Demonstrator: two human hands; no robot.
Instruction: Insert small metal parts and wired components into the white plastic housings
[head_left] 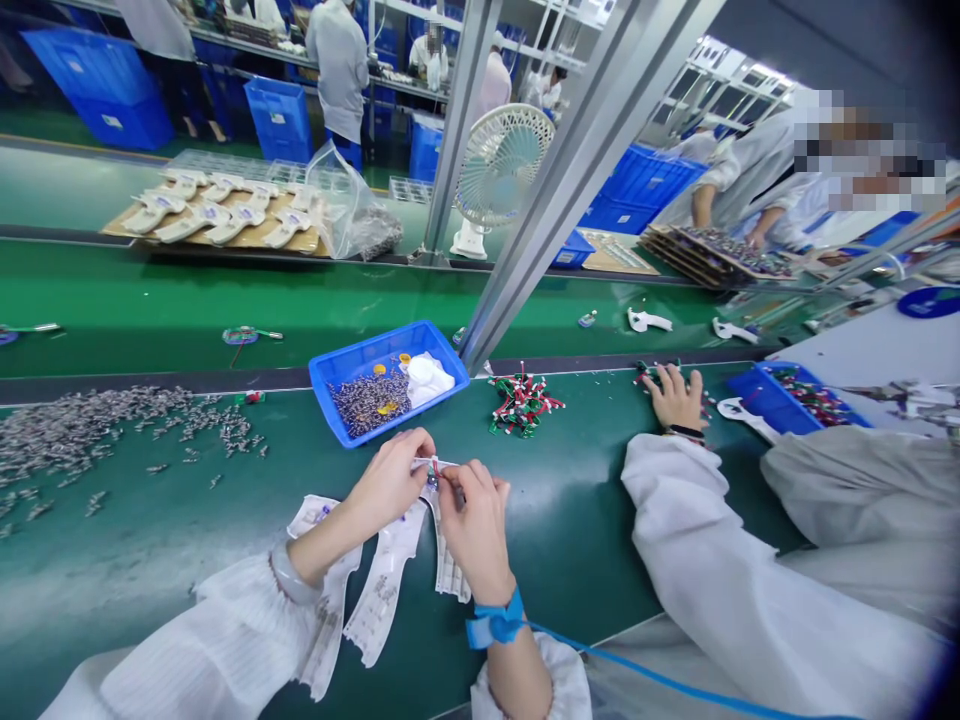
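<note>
My left hand point(394, 475) is closed, its fingertips on the upper end of a white plastic shell half point(448, 572). Close beside it, my right hand point(476, 525) pinches thin red wires point(436, 466) at that same end; a small part there is mostly covered by my fingers. The shell's ribbed handle hangs down, partly behind my right hand. Two more white shell halves lie to the left on the green bench: one in the middle point(382, 590), and one point(328, 620) partly under my left forearm. A blue wrist strap point(496, 622) with a cord circles my right wrist.
Beyond my hands stands a blue tray point(352, 435) of small metal parts. Loose metal parts point(97, 430) spread at left; a pile of red and green wired connectors point(523, 402) lies at right. A co-worker's hand point(677, 400) reaches in. A metal post point(555, 190) rises beyond the tray.
</note>
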